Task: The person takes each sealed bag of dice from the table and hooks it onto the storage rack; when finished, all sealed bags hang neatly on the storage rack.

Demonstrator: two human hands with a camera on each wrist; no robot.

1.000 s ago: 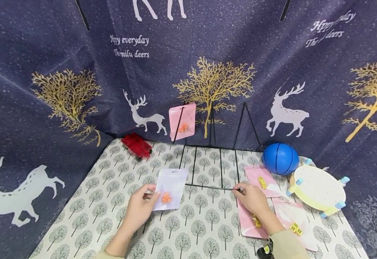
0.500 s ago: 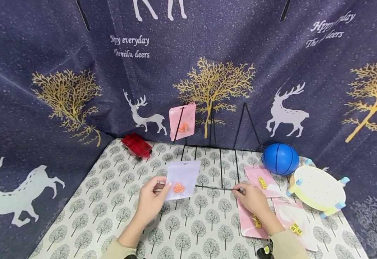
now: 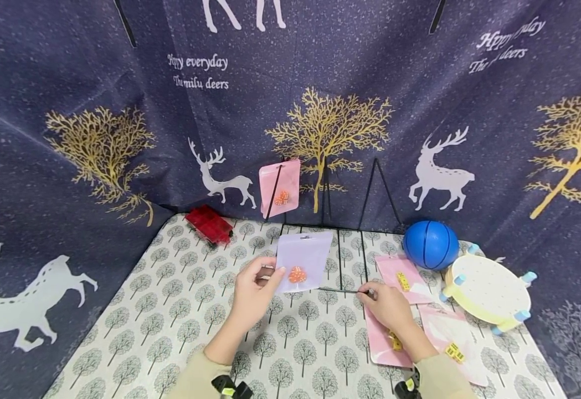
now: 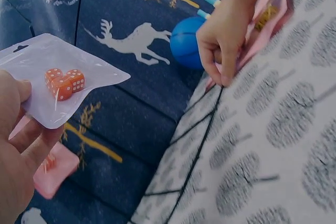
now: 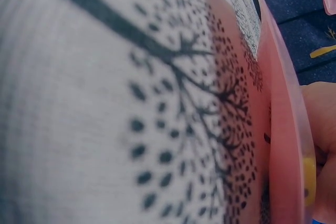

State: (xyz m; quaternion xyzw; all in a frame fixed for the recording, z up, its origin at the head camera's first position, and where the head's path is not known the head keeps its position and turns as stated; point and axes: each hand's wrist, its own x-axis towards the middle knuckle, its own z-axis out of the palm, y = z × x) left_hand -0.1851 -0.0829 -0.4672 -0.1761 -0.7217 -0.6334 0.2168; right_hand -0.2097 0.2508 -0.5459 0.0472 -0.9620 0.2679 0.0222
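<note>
My left hand (image 3: 255, 291) pinches the lower left edge of a translucent lavender zip bag (image 3: 307, 249), held upright above the table. Orange dice (image 4: 64, 84) with white dots show through it in the left wrist view. With thumb and fingertips, my right hand (image 3: 392, 310) grips the front bar of a black wire rack (image 3: 342, 290). On one rack hook hangs a pink zip bag (image 3: 290, 180) with orange dice inside. Under and beside my right forearm lie pink bags with yellow dice, one of them a near pink bag (image 3: 380, 346). A pink bag (image 5: 283, 129) fills much of the right wrist view.
A blue ball (image 3: 431, 245) sits at the back right. Next to it lies an upturned cream stool (image 3: 489, 288) with blue-tipped legs. At the back left is a red translucent object (image 3: 209, 223). A dark deer-print cloth (image 3: 240, 122) hangs behind the table.
My left hand has carried the lavender bag to the right and away from me, toward the rack. My right hand keeps its grip on the rack's front bar.
</note>
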